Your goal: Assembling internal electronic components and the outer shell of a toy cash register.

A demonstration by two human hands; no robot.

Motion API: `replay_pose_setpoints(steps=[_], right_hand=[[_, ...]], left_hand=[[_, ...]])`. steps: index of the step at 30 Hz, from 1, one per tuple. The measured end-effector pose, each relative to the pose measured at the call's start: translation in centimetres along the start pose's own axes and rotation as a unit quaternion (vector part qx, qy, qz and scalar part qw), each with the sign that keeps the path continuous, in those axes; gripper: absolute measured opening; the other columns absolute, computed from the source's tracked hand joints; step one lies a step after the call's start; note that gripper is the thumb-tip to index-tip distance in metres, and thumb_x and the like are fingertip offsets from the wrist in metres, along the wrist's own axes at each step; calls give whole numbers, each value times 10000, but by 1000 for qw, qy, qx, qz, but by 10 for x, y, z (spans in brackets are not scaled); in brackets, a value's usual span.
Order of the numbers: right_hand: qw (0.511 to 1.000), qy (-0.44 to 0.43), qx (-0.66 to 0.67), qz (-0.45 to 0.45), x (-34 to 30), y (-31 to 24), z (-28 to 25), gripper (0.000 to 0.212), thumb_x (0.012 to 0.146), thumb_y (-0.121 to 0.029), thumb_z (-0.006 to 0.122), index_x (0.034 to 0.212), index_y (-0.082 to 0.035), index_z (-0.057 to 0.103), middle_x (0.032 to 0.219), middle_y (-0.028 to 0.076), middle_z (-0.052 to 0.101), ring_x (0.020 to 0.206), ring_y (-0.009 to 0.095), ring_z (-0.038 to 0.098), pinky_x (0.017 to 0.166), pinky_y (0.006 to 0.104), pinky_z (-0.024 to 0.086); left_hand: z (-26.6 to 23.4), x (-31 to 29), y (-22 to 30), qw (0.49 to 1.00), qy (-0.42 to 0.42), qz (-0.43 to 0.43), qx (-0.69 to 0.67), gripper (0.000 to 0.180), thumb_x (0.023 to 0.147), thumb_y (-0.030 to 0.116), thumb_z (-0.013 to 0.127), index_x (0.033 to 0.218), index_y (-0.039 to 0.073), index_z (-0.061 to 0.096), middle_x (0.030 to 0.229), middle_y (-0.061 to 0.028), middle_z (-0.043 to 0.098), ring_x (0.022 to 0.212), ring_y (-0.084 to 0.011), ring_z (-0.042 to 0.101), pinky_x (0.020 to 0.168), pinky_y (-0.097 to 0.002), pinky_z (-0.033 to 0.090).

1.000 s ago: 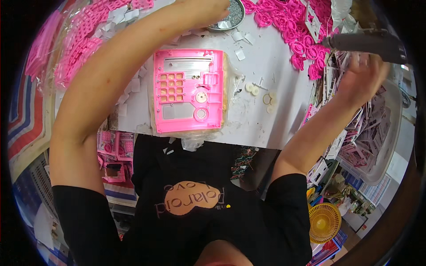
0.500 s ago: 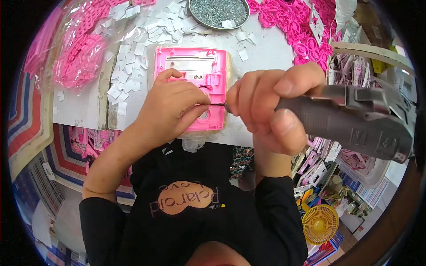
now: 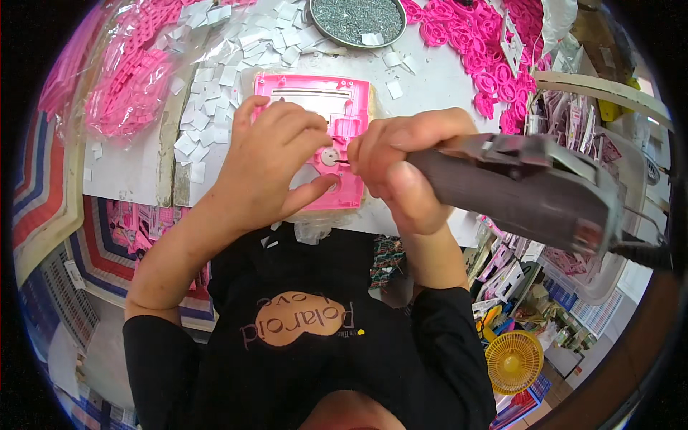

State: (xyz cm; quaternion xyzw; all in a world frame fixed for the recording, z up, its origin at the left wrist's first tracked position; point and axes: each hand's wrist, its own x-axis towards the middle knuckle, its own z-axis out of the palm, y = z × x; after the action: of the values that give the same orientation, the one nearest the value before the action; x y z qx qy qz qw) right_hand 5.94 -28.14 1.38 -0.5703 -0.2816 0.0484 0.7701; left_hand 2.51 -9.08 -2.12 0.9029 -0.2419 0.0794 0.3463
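Observation:
A pink plastic casing (image 3: 351, 195) lies on the white table in front of me, on a yellowish pad. My right hand (image 3: 412, 172) is wrapped round a dark grey electric screwdriver (image 3: 509, 190), held almost level. Its thin bit points left over the casing, its tip close to a pale round disc (image 3: 329, 156); I cannot tell whether the tip touches anything. Over the casing's left side, my left hand (image 3: 269, 161) has its fingers apart and curved, with nothing seen in them. The thumb reaches toward the casing's lower part, and the hand hides much of the casing's left half.
A round metal dish (image 3: 351, 43) of small screws stands at the back. White paper squares (image 3: 211, 118) are scattered to the left, beside a clear bag of pink parts (image 3: 129, 100). Pink rings (image 3: 480, 64) lie back right. A yellow basket (image 3: 493, 351) sits low at right.
My left fingers have spread, where finger and thumb were together near the bit. The right hand and screwdriver have shifted left. The pale disc now shows more plainly.

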Motion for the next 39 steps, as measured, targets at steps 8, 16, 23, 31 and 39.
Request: replay_pose_setpoints(steps=[8,16,23,31,39], right_hand=[[979,-92,-180,-25,-12,27,-5,228,908,-25,660,1006,-41,454,697,101,569,605,200,565,598,384,519],[998,-55,17,15,0,25,-20,349,912,-137,706,1160,-35,482,658,38,505,560,160,495,549,340,460],[994,-5,96,-46,40,-18,-39,365,919,-105,639,1232,-37,464,627,37,475,511,137,427,505,323,411],[997,75,2,-26,37,-23,-45,479,909,-74,620,1355,-25,455,779,55,546,621,148,486,635,339,447],[830,257,-398,-294,20,-36,-13,719,774,-61,730,1407,46,406,1375,225,483,1282,358,486,1072,491,426]], left_hand=[[9,-4,-11,991,-30,83,99,196,728,256,766,884,140,739,1019,-7,637,1031,-206,591,1069,-545,336],[-7,-1,-17,991,-65,93,64,248,758,215,750,978,102,736,1118,-56,634,1039,-244,598,988,-483,444],[-150,62,-128,922,9,-214,323,300,865,288,694,1034,41,719,1011,-152,718,931,-344,700,821,-471,551],[-169,34,-195,950,116,-156,245,270,911,274,713,1047,41,724,845,-82,682,802,-242,661,737,-362,516],[-155,-4,-118,898,192,-311,-243,214,968,220,705,1082,39,697,901,3,689,770,-73,624,653,-227,495]])
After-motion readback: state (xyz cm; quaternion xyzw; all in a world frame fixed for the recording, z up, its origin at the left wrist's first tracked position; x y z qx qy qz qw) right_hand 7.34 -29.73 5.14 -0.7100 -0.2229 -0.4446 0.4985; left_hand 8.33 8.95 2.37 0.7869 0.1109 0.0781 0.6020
